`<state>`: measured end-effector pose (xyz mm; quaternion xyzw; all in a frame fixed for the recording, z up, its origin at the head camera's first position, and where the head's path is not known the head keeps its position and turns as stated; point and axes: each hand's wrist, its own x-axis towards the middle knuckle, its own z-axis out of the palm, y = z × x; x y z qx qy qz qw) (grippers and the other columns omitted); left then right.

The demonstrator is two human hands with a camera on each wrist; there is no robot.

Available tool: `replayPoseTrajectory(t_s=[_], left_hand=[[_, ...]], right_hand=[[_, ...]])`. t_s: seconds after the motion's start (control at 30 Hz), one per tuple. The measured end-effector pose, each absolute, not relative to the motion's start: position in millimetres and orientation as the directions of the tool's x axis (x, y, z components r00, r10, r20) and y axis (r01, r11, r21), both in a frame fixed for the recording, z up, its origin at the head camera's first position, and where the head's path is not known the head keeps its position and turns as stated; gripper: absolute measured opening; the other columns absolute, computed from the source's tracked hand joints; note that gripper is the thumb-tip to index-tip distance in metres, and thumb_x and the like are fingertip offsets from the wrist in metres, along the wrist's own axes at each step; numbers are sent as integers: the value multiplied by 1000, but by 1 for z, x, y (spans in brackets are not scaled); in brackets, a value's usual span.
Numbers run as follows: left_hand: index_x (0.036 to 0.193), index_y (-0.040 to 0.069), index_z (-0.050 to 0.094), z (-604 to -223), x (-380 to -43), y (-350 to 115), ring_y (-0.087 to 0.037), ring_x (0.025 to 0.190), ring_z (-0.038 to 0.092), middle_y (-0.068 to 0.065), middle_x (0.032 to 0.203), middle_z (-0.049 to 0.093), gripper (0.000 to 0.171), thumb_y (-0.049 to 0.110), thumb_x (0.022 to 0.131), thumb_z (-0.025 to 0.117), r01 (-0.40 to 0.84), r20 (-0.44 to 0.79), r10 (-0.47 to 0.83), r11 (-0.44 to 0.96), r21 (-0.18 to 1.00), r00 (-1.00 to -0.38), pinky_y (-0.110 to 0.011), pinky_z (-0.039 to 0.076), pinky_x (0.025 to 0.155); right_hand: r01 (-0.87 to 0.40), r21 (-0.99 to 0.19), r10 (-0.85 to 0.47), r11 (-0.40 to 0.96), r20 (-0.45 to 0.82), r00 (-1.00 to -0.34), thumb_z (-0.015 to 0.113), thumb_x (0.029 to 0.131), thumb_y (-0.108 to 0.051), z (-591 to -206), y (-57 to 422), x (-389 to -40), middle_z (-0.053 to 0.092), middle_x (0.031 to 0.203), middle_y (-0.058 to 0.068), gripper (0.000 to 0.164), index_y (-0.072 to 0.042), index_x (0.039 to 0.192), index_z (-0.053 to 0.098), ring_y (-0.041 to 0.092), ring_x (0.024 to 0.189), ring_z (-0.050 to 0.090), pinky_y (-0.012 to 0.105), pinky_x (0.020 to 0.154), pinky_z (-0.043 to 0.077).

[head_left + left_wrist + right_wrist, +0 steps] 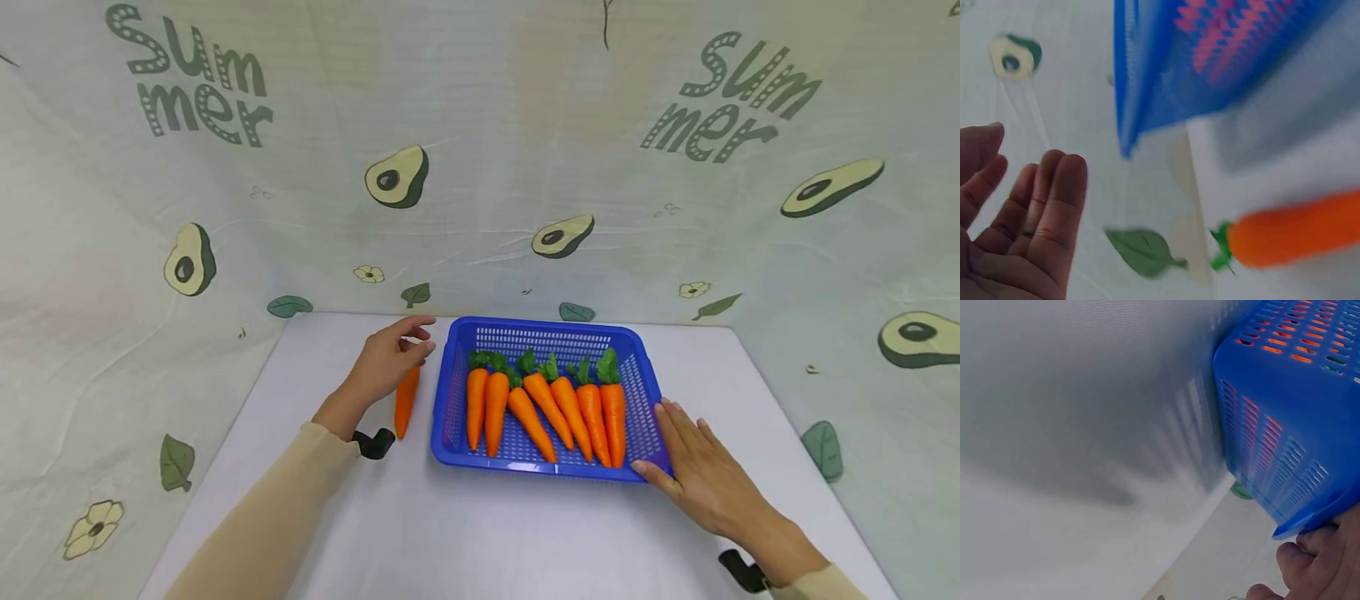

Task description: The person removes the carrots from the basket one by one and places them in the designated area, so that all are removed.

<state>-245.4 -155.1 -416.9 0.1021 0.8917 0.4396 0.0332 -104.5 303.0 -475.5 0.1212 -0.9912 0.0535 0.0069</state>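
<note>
My left hand [387, 360] hovers over the left part of the table with its fingers loosely bent and nothing between them. Beneath it in the head view lies a single carrot [406, 404], its upper end covered by the hand. In the left wrist view, that carrot [1297, 231] with a green top is apart from the fingers [1063, 212]. A blue plastic basket [495, 461] holds several carrots [531, 425] side by side, leafy tops toward the back. My right hand [712, 479] rests against the basket's right front corner, fingers extended along the right rim and thumb at the front rim.
The white table [480, 542] extends in front of the basket and to both sides. A cloth backdrop [480, 167] printed with avocados, leaves and lettering rises behind the table and along its sides. A dark wrist strap [375, 443] shows beside the left sleeve.
</note>
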Motion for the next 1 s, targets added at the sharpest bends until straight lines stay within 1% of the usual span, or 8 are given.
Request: replayPoseTrajectory(t_s=[0.2,0.33,0.43,0.57,0.63,0.77,0.9,1.0], left_hand=[[135,39,54,-406,-249,-118,-20,106,62,2,131,60,45,46,92,64,242,23,398,511,825,-917,-34,57,80],[134,33,57,-410,-257,-100,-21,109,62,4,133,60,42,42,94,63,268,10,476,476,838,-879,-37,56,88],[135,26,57,-414,-263,-87,-22,113,62,-1,133,60,41,33,95,63,261,-18,505,475,840,-863,-38,56,91],[137,25,55,-418,-271,-74,-23,115,62,-4,133,60,43,23,95,64,241,-50,533,462,853,-844,-36,56,90],[138,25,54,-419,-275,-68,-24,117,61,-5,135,58,45,20,95,65,236,-64,547,461,856,-835,-37,56,91],[138,27,54,-423,-284,-61,-23,120,60,-3,138,55,47,20,93,66,210,-112,546,492,845,-830,-39,55,94],[137,32,53,-428,-291,-55,-23,119,60,-6,140,54,49,21,92,69,201,-162,532,559,805,-831,-38,55,94],[139,30,52,-431,-296,-51,-25,119,59,-10,141,53,52,20,92,69,212,-184,541,587,782,-821,-39,55,93]], right_hand=[[-240,-112,-236,964,43,-971,43,94,-65,-479,302,-102,19,160,22,94,-3,156,10,40,147,21,25,113,-25],[-234,-119,-229,965,53,-972,44,94,-64,-478,301,-100,19,161,21,93,-3,156,12,40,147,21,39,121,-14],[-234,-123,-229,964,57,-972,45,94,-64,-478,301,-99,19,161,20,92,-3,156,13,39,147,21,44,124,-6],[-239,-124,-232,963,68,-970,45,94,-64,-479,301,-98,20,161,20,92,-3,156,14,39,147,21,36,121,-14],[-240,-124,-233,963,73,-970,45,94,-64,-479,301,-98,20,161,20,92,-3,156,14,39,147,21,38,122,-13],[-236,-130,-229,963,65,-971,44,93,-66,-478,300,-99,19,161,19,93,-4,156,15,39,147,21,52,123,4],[-232,-132,-228,964,46,-973,43,92,-68,-477,300,-100,18,162,19,95,-3,156,15,39,148,20,57,121,11],[-232,-122,-228,965,48,-972,43,92,-68,-476,300,-101,18,161,19,95,-3,155,15,39,148,20,59,119,17]])
